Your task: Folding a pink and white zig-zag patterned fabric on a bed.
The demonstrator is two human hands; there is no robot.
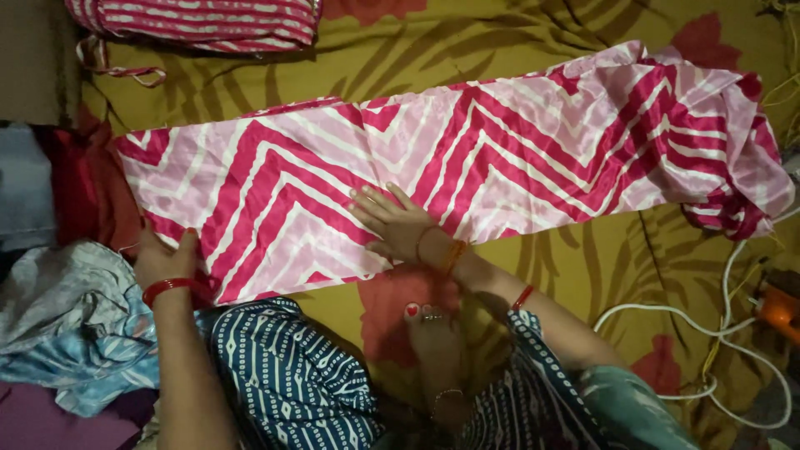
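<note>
**2 hands on a folded zigzag cloth**

We see a long pink-and-white zigzag cloth [467, 158] lying folded in a strip across an olive bedsheet [583, 267] with red flowers. Our right hand [392, 221] lies flat on the cloth near its lower edge, fingers spread and pressed down, palm to the fabric. Our left hand [167, 258] is at the cloth's lower left corner, touching its edge; its fingers curl at the hem, but we cannot tell whether they pinch it. A red bangle [171, 287] sits on that wrist. The cloth's far right end is bunched up. A foot [429, 329] with red nails rests on the bedsheet just below the right hand. A striped pink bundle [200, 21] lies at the top left, well apart. A white cable [717, 329] curls at the right, and a blue cloth heap [75, 325] lies left.
</note>
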